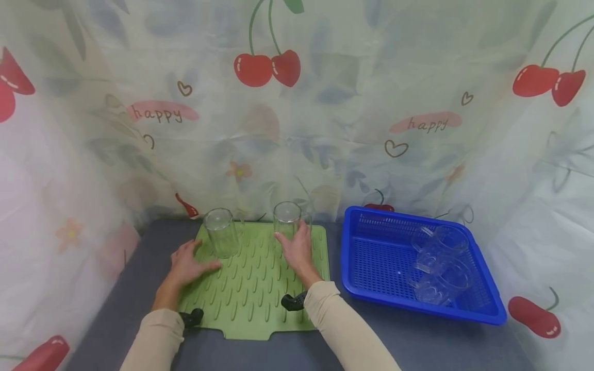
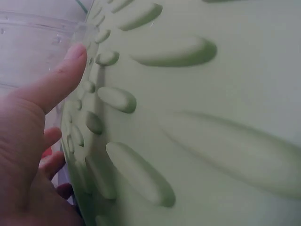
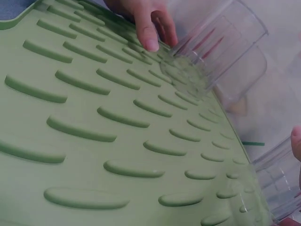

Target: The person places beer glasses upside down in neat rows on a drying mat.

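Observation:
Two clear mugs stand on a green ridged drying mat (image 1: 252, 288). My left hand (image 1: 187, 264) is beside the left mug (image 1: 224, 234), fingers spread and apart from it. In the right wrist view, a gap shows between that hand (image 3: 149, 26) and the same mug (image 3: 225, 52). At the mat's back right, my right hand (image 1: 298, 252) holds the other mug (image 1: 285, 214), thumb on its left side and fingers on its right. Only a little of this grip shows in the right wrist view, around the mug (image 3: 277, 176) at the lower right corner.
A blue plastic basket (image 1: 350, 257) stands right of the mat, with clear mugs (image 1: 443, 278) lying in its right half. Under everything is a dark grey table (image 1: 380, 335). A cherry-printed curtain (image 1: 325, 113) closes off the back and sides.

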